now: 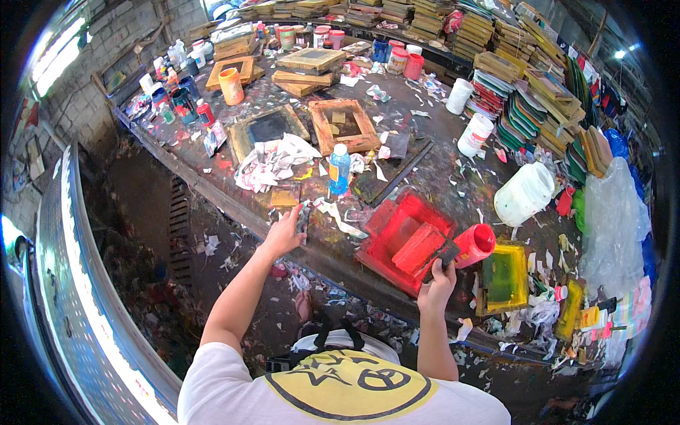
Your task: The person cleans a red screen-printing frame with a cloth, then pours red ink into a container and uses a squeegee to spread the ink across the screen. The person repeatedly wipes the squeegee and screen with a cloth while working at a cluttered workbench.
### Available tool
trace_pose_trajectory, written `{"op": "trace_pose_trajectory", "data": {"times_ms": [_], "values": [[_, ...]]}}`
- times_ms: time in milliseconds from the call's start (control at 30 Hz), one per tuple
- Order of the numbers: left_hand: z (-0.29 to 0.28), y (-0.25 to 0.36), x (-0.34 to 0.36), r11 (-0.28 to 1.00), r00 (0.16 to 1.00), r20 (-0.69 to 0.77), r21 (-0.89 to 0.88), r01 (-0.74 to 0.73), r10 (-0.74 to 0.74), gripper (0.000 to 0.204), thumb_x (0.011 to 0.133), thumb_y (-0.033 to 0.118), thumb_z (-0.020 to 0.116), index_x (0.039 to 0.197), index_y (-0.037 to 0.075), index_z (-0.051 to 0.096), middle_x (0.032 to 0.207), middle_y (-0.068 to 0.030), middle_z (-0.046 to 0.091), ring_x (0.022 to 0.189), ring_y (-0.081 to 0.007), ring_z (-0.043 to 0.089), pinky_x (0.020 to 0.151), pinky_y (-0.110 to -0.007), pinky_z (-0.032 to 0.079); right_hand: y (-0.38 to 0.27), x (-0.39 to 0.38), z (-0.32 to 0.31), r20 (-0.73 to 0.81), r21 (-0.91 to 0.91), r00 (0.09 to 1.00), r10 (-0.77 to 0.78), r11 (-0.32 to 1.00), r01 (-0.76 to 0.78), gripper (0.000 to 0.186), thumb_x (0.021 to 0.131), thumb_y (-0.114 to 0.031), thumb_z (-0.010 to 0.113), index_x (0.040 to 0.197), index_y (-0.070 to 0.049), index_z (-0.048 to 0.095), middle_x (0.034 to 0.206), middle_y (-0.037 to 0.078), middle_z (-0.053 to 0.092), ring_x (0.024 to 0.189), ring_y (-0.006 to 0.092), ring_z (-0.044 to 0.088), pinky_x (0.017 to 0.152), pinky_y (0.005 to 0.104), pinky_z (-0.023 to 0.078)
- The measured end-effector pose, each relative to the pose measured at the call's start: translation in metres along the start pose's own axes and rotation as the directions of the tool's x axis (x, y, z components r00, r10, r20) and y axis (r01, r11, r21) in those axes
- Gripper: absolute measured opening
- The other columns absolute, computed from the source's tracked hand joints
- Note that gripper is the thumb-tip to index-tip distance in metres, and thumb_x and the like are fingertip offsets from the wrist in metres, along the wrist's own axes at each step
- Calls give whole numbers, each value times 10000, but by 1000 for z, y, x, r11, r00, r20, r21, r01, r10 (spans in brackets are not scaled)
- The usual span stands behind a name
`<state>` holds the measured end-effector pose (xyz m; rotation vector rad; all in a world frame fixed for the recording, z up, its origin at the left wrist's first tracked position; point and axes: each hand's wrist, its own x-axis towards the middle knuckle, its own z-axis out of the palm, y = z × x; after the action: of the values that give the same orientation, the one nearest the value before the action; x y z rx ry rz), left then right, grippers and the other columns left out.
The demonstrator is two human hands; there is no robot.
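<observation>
On the left, my left hand (285,234) reaches the table's near edge, its fingers closed around a small greyish scrap (304,221), perhaps cloth or paper. My right hand (435,287) grips a small dark flat piece (448,251) by its lower end. That piece touches or overlaps a red-coated block (419,247), which lies tilted on a red ink-covered frame (388,236). Just right of it stands an open red tub (475,245). A capped bottle of blue liquid (339,171) is upright beyond my hands, behind a pale torn strip (341,218).
A yellow-inked frame (505,277) lies right of the tub. Wooden frames (344,126), a crumpled stained cloth (275,161) and an orange tub (231,86) lie farther back. A large white container (524,194) rests on the right, near stacked frames (545,106). Paper scraps litter the table.
</observation>
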<state>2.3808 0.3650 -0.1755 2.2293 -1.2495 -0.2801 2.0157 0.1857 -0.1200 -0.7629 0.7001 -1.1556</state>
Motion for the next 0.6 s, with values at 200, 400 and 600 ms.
{"op": "trace_pose_trajectory", "data": {"times_ms": [200,400,600], "values": [[2,44,8,953,994,105,-302,34,-2,648,789,-39,638,1422,68,550,1025,-245,724,1032,-438,688,891,-511,529,-11,-12,-13,-12,-3,1000,16,1000,-16,227,1034,-18,572,1252,-54,625,1197,38,683,1086,176,664,964,377,539],[28,79,33,933,940,-308,-273,-236,147,573,843,-77,631,1389,92,590,1344,-254,503,1259,-465,521,1031,-464,485,-38,-24,-10,-56,-36,998,30,999,-32,192,1012,-17,605,1195,-68,632,1085,-8,659,980,140,620,893,341,503],[73,94,34,943,984,170,318,-96,43,492,968,437,626,1445,326,585,1667,-318,143,1483,-636,172,1113,-821,195,-37,-33,-23,-115,-59,993,-11,998,4,113,1021,-37,600,1123,-78,625,1031,-15,629,943,125,581,860,336,481]]}}
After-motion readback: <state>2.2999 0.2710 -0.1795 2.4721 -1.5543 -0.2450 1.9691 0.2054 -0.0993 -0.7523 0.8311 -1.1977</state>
